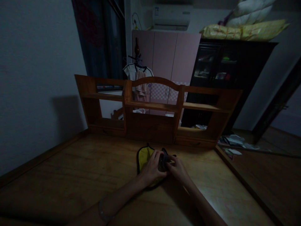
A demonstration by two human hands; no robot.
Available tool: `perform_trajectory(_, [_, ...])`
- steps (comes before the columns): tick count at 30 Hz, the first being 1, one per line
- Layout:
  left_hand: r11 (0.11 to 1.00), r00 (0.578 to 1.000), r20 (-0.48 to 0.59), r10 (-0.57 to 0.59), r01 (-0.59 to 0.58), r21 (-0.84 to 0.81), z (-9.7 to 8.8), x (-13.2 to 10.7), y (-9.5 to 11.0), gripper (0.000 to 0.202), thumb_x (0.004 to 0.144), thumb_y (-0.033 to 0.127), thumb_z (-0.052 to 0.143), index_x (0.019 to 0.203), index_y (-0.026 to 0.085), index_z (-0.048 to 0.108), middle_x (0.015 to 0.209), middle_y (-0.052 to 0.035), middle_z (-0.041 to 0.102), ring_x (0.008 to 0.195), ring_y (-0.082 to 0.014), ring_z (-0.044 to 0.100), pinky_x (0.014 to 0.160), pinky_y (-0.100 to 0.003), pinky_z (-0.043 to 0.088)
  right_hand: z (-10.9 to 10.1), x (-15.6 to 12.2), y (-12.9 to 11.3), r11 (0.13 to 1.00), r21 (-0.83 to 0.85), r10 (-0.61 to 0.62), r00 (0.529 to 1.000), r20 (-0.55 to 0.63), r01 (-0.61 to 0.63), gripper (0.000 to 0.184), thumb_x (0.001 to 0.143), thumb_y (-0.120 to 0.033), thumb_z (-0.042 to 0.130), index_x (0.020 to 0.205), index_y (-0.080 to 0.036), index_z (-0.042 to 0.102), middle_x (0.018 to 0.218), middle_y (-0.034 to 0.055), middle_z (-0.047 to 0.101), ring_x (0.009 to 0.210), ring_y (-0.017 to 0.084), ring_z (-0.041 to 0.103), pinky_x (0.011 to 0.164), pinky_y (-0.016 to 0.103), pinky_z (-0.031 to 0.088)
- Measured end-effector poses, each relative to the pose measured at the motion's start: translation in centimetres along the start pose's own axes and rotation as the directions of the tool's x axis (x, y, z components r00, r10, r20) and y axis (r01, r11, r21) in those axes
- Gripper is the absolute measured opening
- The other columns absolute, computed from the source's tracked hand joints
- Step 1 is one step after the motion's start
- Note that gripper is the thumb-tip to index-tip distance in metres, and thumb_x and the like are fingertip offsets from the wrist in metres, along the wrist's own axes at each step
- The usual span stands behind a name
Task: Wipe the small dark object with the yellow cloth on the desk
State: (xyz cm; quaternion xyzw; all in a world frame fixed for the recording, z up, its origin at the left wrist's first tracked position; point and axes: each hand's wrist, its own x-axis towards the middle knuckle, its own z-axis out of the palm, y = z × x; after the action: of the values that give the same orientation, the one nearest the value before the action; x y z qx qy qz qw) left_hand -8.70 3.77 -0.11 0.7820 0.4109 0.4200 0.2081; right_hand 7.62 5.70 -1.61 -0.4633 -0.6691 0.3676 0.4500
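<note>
A yellow cloth (144, 157) with a dark edge lies on the wooden desk (77, 179), in front of the shelf unit. My left hand (153, 168) rests on the cloth, fingers curled around a small dark object (164, 159). My right hand (178, 169) meets it from the right, fingers pinched on the same dark object. The room is dim and I cannot make out what the dark object is. A bracelet sits on my left wrist.
A wooden shelf unit (152, 106) stands along the desk's back edge. A wall is close on the left. Behind are pink wardrobe doors (174, 56), a dark cabinet (225, 72), hanging clothes and papers (232, 141) on the floor at right.
</note>
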Motion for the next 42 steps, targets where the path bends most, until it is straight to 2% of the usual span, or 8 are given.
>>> perform_trajectory(6, [1.0, 1.0, -0.019, 0.016, -0.016, 0.01, 0.2, 0.0, -0.1, 0.068, 0.057, 0.025, 0.079, 0.116, 0.024, 0.046, 0.112, -0.0042, 0.048, 0.101, -0.0221, 0.052, 0.089, -0.036, 0.045, 0.2, 0.1, 0.6, 0.999, -0.051, -0.016, 1.0, -0.011, 0.015, 0.029, 0.082, -0.033, 0.052, 0.098, -0.015, 0.068, 0.092, 0.0083, 0.07, 0.083, 0.027, 0.067, 0.071, 0.037, 0.054])
perform_trajectory(13, [0.999, 0.999, 0.038, 0.015, -0.016, 0.032, 0.2, 0.1, -0.1, 0.065, 0.06, 0.026, 0.076, 0.117, 0.025, 0.045, 0.114, -0.0042, 0.046, 0.101, -0.0227, 0.051, 0.089, -0.037, 0.045, -0.1, 0.1, 0.6, 0.972, -0.215, -0.097, 0.995, -0.009, 0.093, 0.026, 0.075, -0.021, 0.058, 0.098, -0.015, 0.067, 0.091, 0.0086, 0.069, 0.084, 0.024, 0.065, 0.072, 0.034, 0.052])
perform_trajectory(18, [0.999, 0.998, 0.048, 0.037, -0.039, 0.038, 0.2, 0.0, 0.1, 0.067, 0.06, 0.024, 0.076, 0.119, 0.026, 0.044, 0.116, -0.0041, 0.046, 0.106, -0.0232, 0.05, 0.091, -0.037, 0.044, 0.0, 0.3, 0.9, 0.984, -0.157, -0.087, 0.996, -0.004, 0.086, 0.027, 0.072, -0.016, 0.058, 0.098, -0.015, 0.065, 0.092, 0.0081, 0.069, 0.082, 0.023, 0.065, 0.072, 0.032, 0.053])
perform_trajectory(23, [0.998, 0.997, 0.052, 0.052, -0.054, 0.028, 0.1, 0.0, 0.1, 0.069, 0.059, 0.025, 0.077, 0.119, 0.025, 0.044, 0.117, -0.0049, 0.045, 0.108, -0.0236, 0.049, 0.093, -0.038, 0.044, 0.2, 0.5, 1.5, 0.993, -0.094, -0.075, 0.997, 0.009, 0.075, 0.031, 0.072, -0.017, 0.058, 0.102, -0.016, 0.064, 0.094, 0.0072, 0.07, 0.086, 0.024, 0.066, 0.073, 0.034, 0.054])
perform_trajectory(29, [0.997, 0.995, 0.073, 0.064, -0.066, 0.029, 0.1, 0.1, -0.3, 0.071, 0.06, 0.032, 0.079, 0.12, 0.025, 0.043, 0.119, -0.0057, 0.047, 0.111, -0.0244, 0.048, 0.094, -0.038, 0.044, 0.2, 0.3, 1.1, 0.993, -0.103, -0.054, 0.999, -0.006, 0.053, 0.031, 0.068, -0.016, 0.059, 0.098, -0.017, 0.066, 0.09, 0.0065, 0.07, 0.081, 0.024, 0.066, 0.07, 0.032, 0.055])
perform_trajectory(38, [0.996, 0.996, 0.07, 0.059, -0.063, 0.055, 0.0, 0.1, -0.1, 0.068, 0.06, 0.028, 0.078, 0.119, 0.025, 0.044, 0.119, -0.0057, 0.048, 0.112, -0.0249, 0.048, 0.094, -0.038, 0.044, 0.3, 0.3, 1.4, 0.983, -0.15, -0.105, 0.994, 0.009, 0.105, 0.033, 0.071, -0.014, 0.055, 0.103, -0.015, 0.064, 0.094, 0.0064, 0.068, 0.085, 0.022, 0.064, 0.074, 0.031, 0.053])
perform_trajectory(42, [0.998, 0.997, 0.054, 0.055, -0.057, 0.038, 0.0, 0.0, 0.3, 0.066, 0.06, 0.024, 0.077, 0.117, 0.024, 0.045, 0.118, -0.0053, 0.049, 0.113, -0.0247, 0.048, 0.097, -0.038, 0.042, 0.3, 0.3, 1.5, 0.987, -0.143, -0.073, 0.997, -0.018, 0.069, 0.032, 0.07, -0.016, 0.057, 0.101, -0.016, 0.065, 0.092, 0.0069, 0.069, 0.085, 0.023, 0.065, 0.075, 0.032, 0.053])
